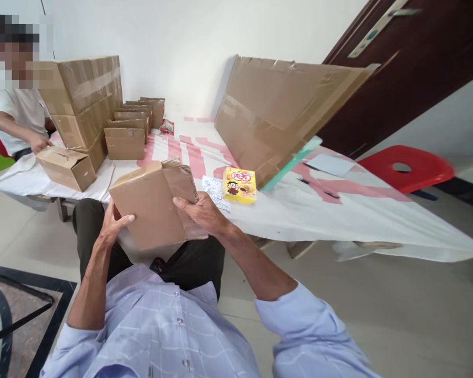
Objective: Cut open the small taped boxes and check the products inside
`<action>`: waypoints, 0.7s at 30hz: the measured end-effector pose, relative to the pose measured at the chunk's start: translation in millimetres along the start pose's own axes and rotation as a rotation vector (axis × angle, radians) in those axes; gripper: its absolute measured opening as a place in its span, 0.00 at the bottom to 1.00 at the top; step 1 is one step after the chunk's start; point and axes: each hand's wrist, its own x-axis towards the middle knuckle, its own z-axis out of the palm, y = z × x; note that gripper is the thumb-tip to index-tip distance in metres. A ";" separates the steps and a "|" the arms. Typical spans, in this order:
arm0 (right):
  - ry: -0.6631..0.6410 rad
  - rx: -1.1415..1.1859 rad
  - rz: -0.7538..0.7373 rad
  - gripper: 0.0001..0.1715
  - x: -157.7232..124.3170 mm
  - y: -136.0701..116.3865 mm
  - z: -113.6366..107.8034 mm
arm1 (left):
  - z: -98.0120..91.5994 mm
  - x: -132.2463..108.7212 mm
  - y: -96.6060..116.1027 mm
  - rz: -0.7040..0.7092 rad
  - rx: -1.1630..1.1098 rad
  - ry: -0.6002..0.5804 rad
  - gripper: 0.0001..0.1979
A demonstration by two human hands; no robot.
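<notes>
A brown cardboard box (150, 210) is tilted over my lap, held between both hands at the table's near edge. My left hand (112, 223) grips its left side, thumb on the face toward me and fingers out of sight behind. On the right, my right hand (205, 212) is closed on the box's flap, thumb lying across it. Just beyond that hand a yellow printed packet box (239, 186) stands on the table, beside a white patterned sheet (216, 192) partly hidden by it.
Stacked cartons (90, 94) and several small open boxes (125, 142) stand at the left rear. A closed carton (67, 167) lies near another person (19, 115). A large cardboard panel (279, 110) leans at the back. A red stool (413, 168) is at right.
</notes>
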 end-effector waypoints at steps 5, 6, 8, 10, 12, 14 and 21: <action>-0.067 0.051 0.089 0.29 -13.9 12.9 5.3 | 8.1 -24.7 3.5 -0.120 -0.067 0.053 0.50; -0.073 0.066 0.097 0.29 -15.2 17.1 6.0 | 9.4 -27.6 5.4 -0.134 -0.070 0.061 0.49; -0.067 0.075 0.113 0.29 -15.8 25.2 7.1 | 12.1 -30.8 8.5 -0.145 -0.058 0.075 0.48; -0.046 0.068 0.120 0.29 -14.6 31.9 7.8 | 14.4 -31.3 9.9 -0.149 -0.041 0.085 0.50; -0.029 0.071 0.117 0.30 -12.6 36.8 7.8 | 16.4 -30.8 9.0 -0.155 -0.029 0.094 0.53; -0.022 0.081 0.111 0.31 -11.1 40.0 7.7 | 18.1 -30.3 6.7 -0.164 -0.010 0.103 0.56; -0.031 0.091 0.096 0.31 -12.5 35.5 2.6 | 17.2 -28.1 1.6 -0.162 0.020 0.054 0.60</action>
